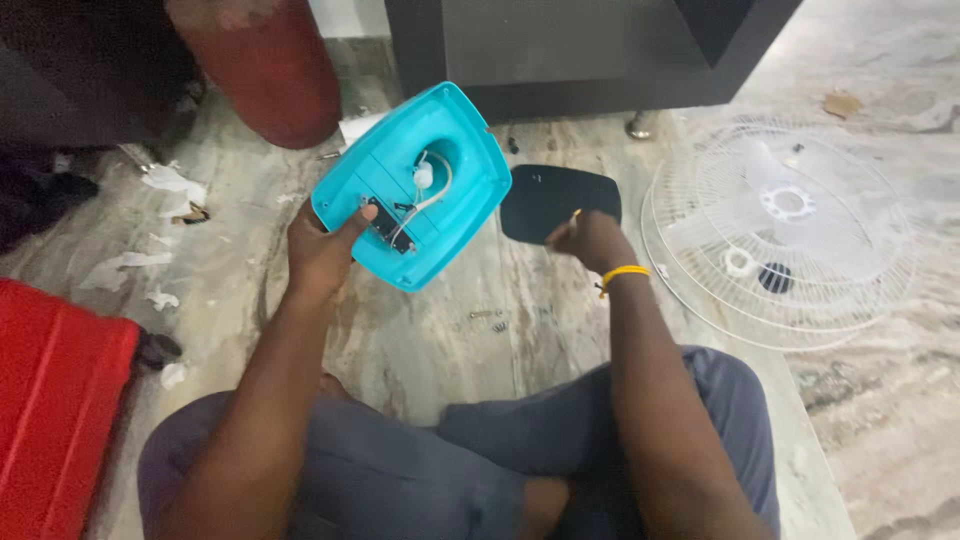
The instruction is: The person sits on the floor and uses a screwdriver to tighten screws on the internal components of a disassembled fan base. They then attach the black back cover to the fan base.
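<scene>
My left hand (322,250) grips the lower edge of a turquoise plastic fan base (455,140), held up tilted with its hollow underside toward me. Inside it I see a small black switch board and white wires. My right hand (590,240), with a yellow band on the wrist, is closed near the base's right edge, above a black oval plate (550,195) lying on the floor. A thin yellowish tip sticks out of the right fist; what it belongs to is too small to tell. Small screws (487,318) lie on the marble floor in front of my knees.
A white wire fan guard with translucent blades (790,225) lies on the floor at right. A dark cabinet (560,50) stands behind. A red cylinder (265,70) is at upper left, a red case (55,400) at lower left, and paper scraps (125,265) litter the floor.
</scene>
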